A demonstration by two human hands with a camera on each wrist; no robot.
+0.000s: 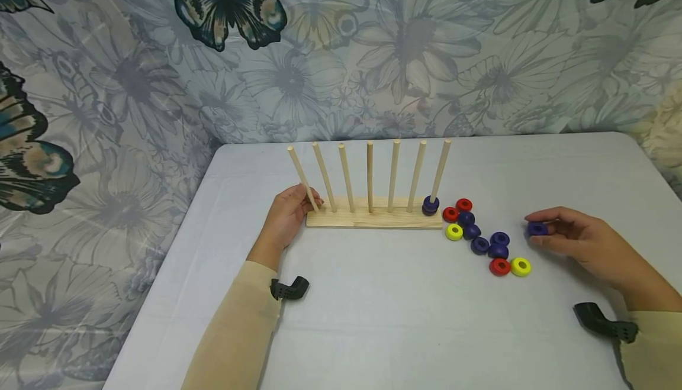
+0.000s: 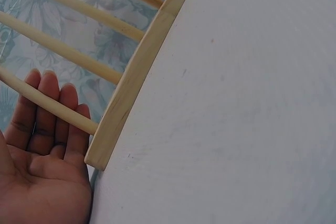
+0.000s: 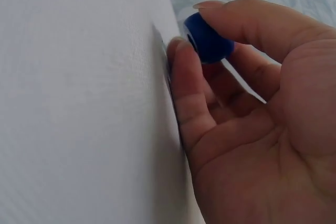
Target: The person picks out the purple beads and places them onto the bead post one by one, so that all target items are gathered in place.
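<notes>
A wooden rack has a flat base (image 1: 373, 219) with a row of several upright pegs (image 1: 370, 177). My left hand (image 1: 285, 218) is at the rack's left end, its fingers extended behind the end peg (image 2: 58, 109) with the palm facing it. Between thumb and fingers, my right hand (image 1: 586, 242) pinches a blue bead (image 3: 207, 40) close over the table at the right. Dark blue beads (image 1: 430, 206) are stacked low on the rightmost peg, while the other pegs stand bare.
Loose beads lie right of the rack: several blue ones (image 1: 480, 245), red ones (image 1: 499, 267) and yellow ones (image 1: 521, 267). The white table (image 1: 405, 319) meets a flowered, butterfly-printed backdrop (image 1: 415, 52) at its far edge. Each wrist wears a black strap mount (image 1: 290, 289).
</notes>
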